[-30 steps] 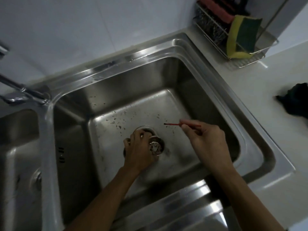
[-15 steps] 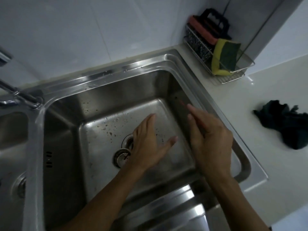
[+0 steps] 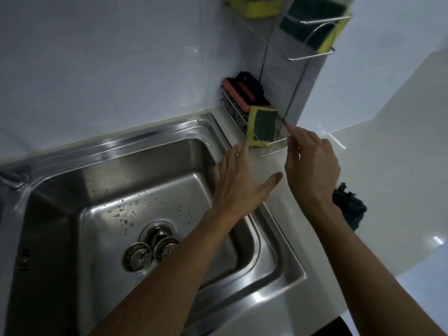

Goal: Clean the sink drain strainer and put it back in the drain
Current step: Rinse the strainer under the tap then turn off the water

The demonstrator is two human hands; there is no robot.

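Two round metal strainer pieces lie on the steel sink [image 3: 72, 166] floor beside the open drain [image 3: 158, 230]: one strainer [image 3: 138, 257] at the left, a second piece [image 3: 167, 247] touching its right side. My left hand [image 3: 238, 184] hovers over the sink's right rim, fingers spread, holding nothing. My right hand [image 3: 312, 166] is over the counter by the wire rack [image 3: 271, 147], pinching a thin red stick [image 3: 287, 126] whose tip points at the rack.
The wire rack holds a yellow-green sponge [image 3: 263, 126] and a red-black scrubber [image 3: 244, 93]. A higher wall rack [image 3: 312, 23] carries more sponges. A dark cloth [image 3: 349, 207] lies on the white counter at the right. A tap base [image 3: 12, 178] sits at the left edge.
My left hand let go of the strainer, which now lies by the drain, and rose to the sink's right rim. My right hand carried the red stick up to the wire rack.
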